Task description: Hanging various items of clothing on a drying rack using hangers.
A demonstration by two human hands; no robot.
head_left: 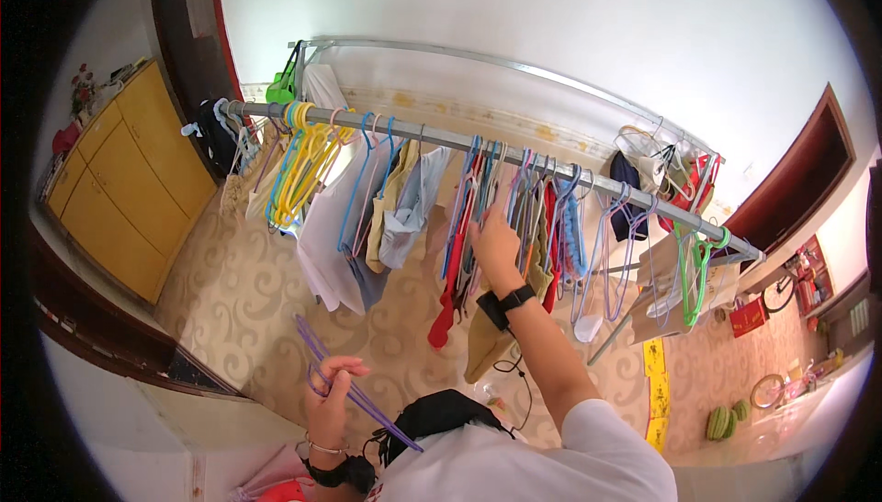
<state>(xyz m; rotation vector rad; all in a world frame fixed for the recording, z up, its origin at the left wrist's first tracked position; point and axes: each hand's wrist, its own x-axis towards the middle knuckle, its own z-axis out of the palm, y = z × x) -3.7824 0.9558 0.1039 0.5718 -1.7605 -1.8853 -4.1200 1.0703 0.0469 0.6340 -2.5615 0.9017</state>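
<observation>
My left hand (pixel 333 396) is low and left of centre, closed round purple clothes hangers (pixel 367 410) that slant down toward my shirt. My right arm stretches up to the rack, and my right hand (pixel 496 249) is curled among the tightly packed hangers and garments at its middle. Its fingertips are partly hidden, so what they grip does not show. Beside that hand hang a red garment (pixel 443 320) and an olive-brown one (pixel 489 346). Left of it are a light blue garment (pixel 409 217) and a white shirt (pixel 333 240); to its right, a blue fuzzy piece (pixel 573 236).
A metal rail (pixel 441 137) crosses in front of me, with a second rail (pixel 514 65) behind. Yellow hangers (pixel 308 167) bunch at the left; light purple hangers (pixel 620 236) and green hangers (pixel 695 272) hang right. A yellow cabinet (pixel 138 190) stands far left. Green cushion-like rounds (pixel 722 422) lie right.
</observation>
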